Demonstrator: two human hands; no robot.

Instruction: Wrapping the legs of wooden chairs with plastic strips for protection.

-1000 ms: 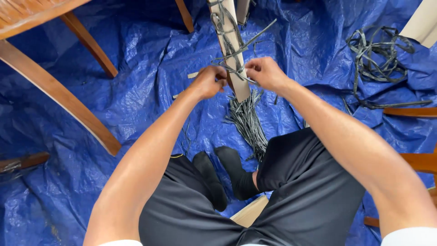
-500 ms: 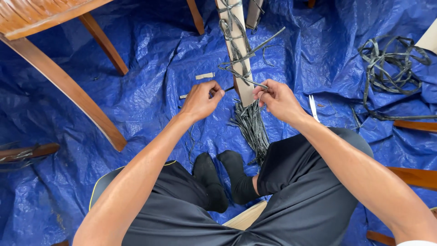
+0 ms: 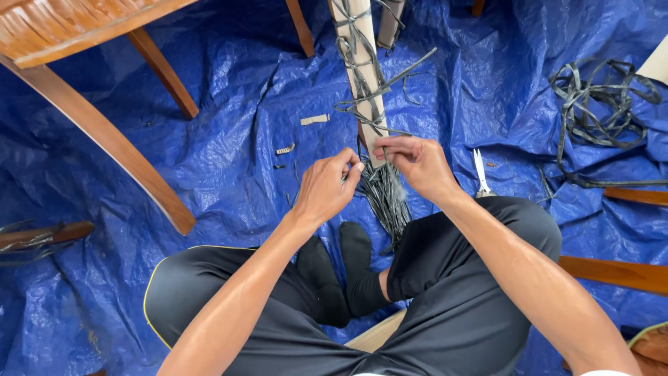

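Blue plastic tarpaulin (image 3: 223,160) covers the floor, crumpled, and the person sits on it cross-legged in black shorts and black socks. A pale wooden slat (image 3: 363,76) runs from the top edge down toward the hands, wrapped loosely with dark grey flat plastic strips (image 3: 362,104). Its lower end meets a bundle of cut dark grey strips (image 3: 386,198) fanned out on the tarpaulin just in front of the feet.

The left hand (image 3: 327,188) is curled almost closed, thumb and fingers pinched together beside the slat's lower end; whether a strip lies in the pinch cannot be told. The right hand (image 3: 417,163) is also curled, its fingertips closed on a strip at the slat's end, just above the bundle. The two hands nearly touch.

Small silver scissors (image 3: 480,173) lie on the tarpaulin just right of the right hand. A tangled heap of grey strips (image 3: 598,97) lies well off to the right. A brown wooden chair frame (image 3: 104,132) stands at the left. Nothing shown is a container.
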